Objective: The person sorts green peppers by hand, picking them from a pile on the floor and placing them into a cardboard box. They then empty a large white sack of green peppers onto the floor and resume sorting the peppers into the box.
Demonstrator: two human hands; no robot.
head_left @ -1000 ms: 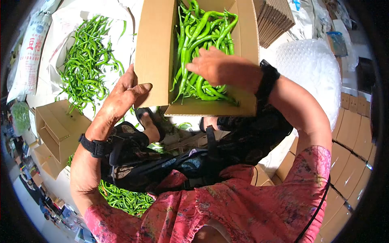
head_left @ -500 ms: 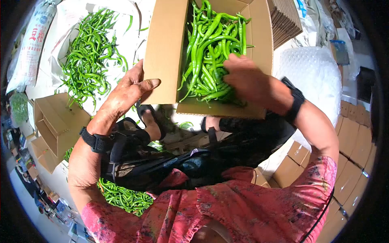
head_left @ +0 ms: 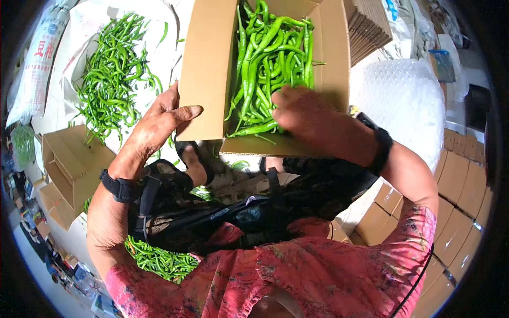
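White sacking on the floor [head_left: 159, 47] carries a loose heap of peppers [head_left: 108, 79], glossy, slim and curved, beside the plain brown cardboard box [head_left: 207, 69]. Inside the box lie more green peppers [head_left: 270, 58], long axes running mostly from near wall to far. The left hand [head_left: 159, 124] lies flat, fingers spread, against the box's outer wall, while the right hand [head_left: 307, 114] rests curled on the peppers at the near end; whether it pinches any, I cannot tell.

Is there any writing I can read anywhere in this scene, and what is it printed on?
"豆粕": large red characters on the white woven sack at the far left; the second character is partly distorted, so this reading is uncertain.
Small print below those characters on the same sack: too blurred to read.
Blue markings on the plastic packaging at the top right: too small to read.
The cardboard box holding the green peppers shows no print.
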